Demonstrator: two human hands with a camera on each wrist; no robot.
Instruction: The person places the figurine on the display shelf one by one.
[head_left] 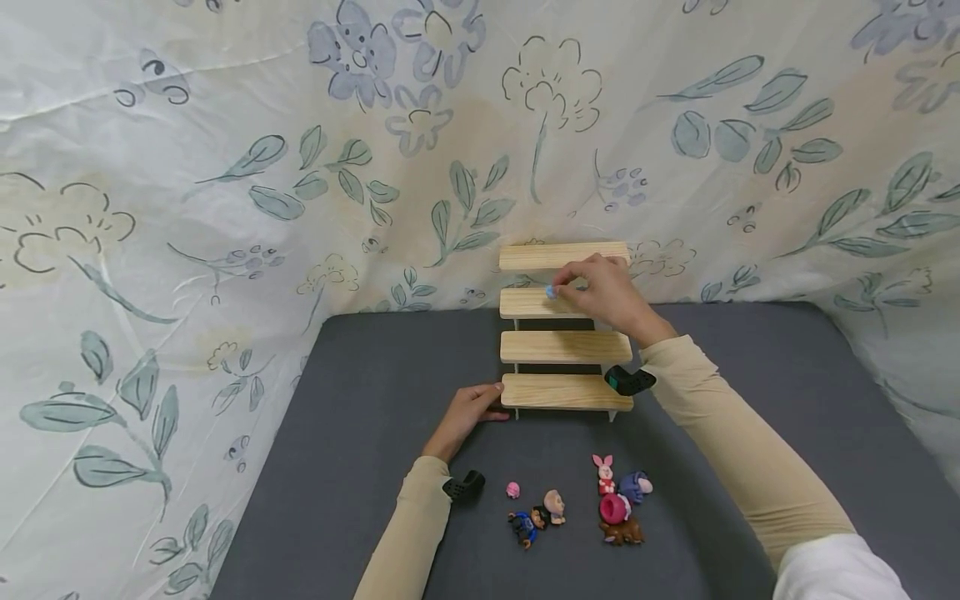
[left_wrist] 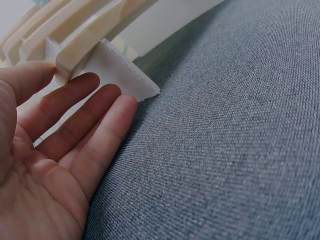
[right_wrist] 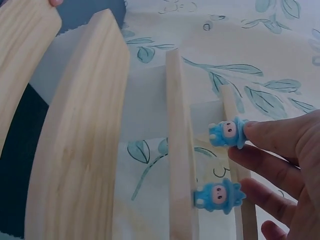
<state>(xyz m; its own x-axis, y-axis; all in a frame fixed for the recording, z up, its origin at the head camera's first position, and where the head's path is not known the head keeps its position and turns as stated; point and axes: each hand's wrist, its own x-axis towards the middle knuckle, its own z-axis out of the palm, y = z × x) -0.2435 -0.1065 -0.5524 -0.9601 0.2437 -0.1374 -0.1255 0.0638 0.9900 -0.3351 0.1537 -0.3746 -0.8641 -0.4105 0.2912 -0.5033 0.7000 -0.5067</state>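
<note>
Small light-blue plastic figurine in a brimmed hat (right_wrist: 227, 132) sits at the second-highest plank (head_left: 525, 304) of a four-tier pale-wood rack with white supports, feet apparently just clear of the wood. Right hand (head_left: 609, 292) pinches it by the hat, thumb against fingers, barely parted. Matching blue hatted figurine (right_wrist: 217, 196) stands beside it on that plank; another right-hand finger is at its hat, contact unclear. Main risk: that finger catches the hat on release and tips it. An off-centre set-down could also drop one off the narrow plank. Left hand (head_left: 467, 412) has relaxed fingers, grasping nothing, thumb on the lowest plank's end (left_wrist: 67, 62); a push there could shift the rack on the dark grey counter (head_left: 397, 375).
</note>
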